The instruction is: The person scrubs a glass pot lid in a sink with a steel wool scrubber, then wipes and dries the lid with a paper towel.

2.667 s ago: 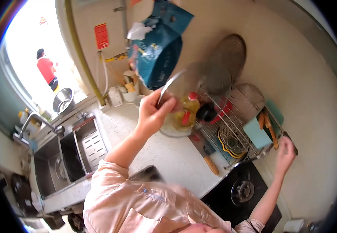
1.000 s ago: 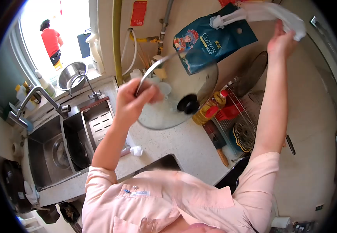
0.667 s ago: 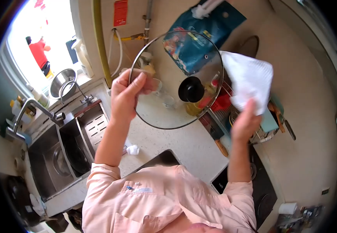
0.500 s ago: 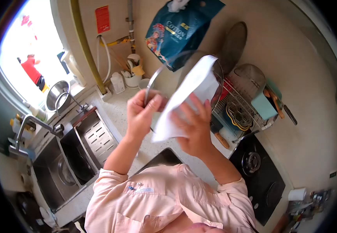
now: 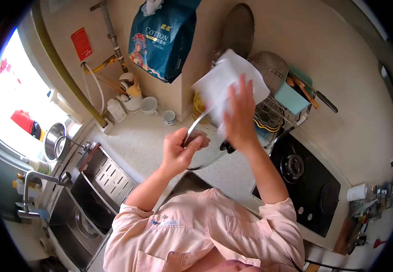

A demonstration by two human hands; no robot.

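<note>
My left hand (image 5: pixel 180 152) is closed, fingers and thumb pinching the metal rim of a clear glass pot lid (image 5: pixel 198 124). The lid is tilted in front of my chest, above the counter, and its black knob (image 5: pixel 227 147) shows near my right wrist. On its far side, my right hand (image 5: pixel 242 120) has its fingers stretched against a white wipe (image 5: pixel 232 75), which fans out beyond the fingertips. Motion blurs the wipe and the right fingers. Part of the lid is hidden behind the wipe and hand.
A teal cotton-towel bag (image 5: pixel 162 41) hangs on the wall. To the left lie the sinks (image 5: pixel 76 226) and faucet (image 5: pixel 42 174); to the right, a black gas stove (image 5: pixel 314 190) and a wire rack (image 5: pixel 291 120). Small cups (image 5: pixel 169 118) stand at the back.
The view has shifted to the right. My right hand and the wipe have moved up along the lid, and the lid has turned, showing its knob. My left hand keeps its grip on the rim.
</note>
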